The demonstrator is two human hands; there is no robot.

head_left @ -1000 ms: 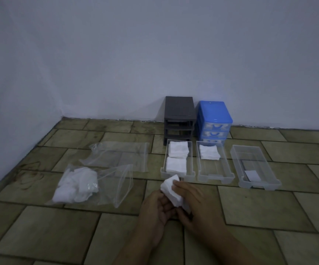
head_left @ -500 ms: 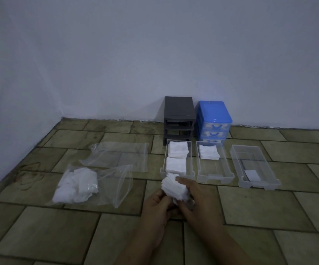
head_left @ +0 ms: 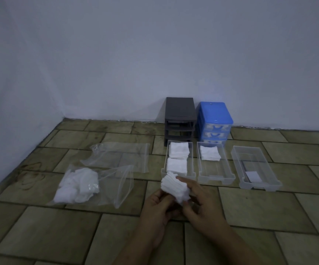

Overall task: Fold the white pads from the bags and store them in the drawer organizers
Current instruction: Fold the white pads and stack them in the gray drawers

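Evidently squaring edges: left hand (head_left: 159, 204) and right hand (head_left: 198, 199) both pinch folded white fabric pad (head_left: 175, 188), near clear plastic drawer tray (head_left: 192, 175).

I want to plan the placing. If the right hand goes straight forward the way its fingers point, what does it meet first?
Probably the front wall of the left clear drawer: the right hand, holding the pad stack with the left hand, points up-left toward it. Depth is unclear; it might pass over the rim.

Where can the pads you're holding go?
The middle clear plastic drawer has bare floor in front of its one white pad stack. The right clear drawer holds only a small card. The left clear drawer is crowded.
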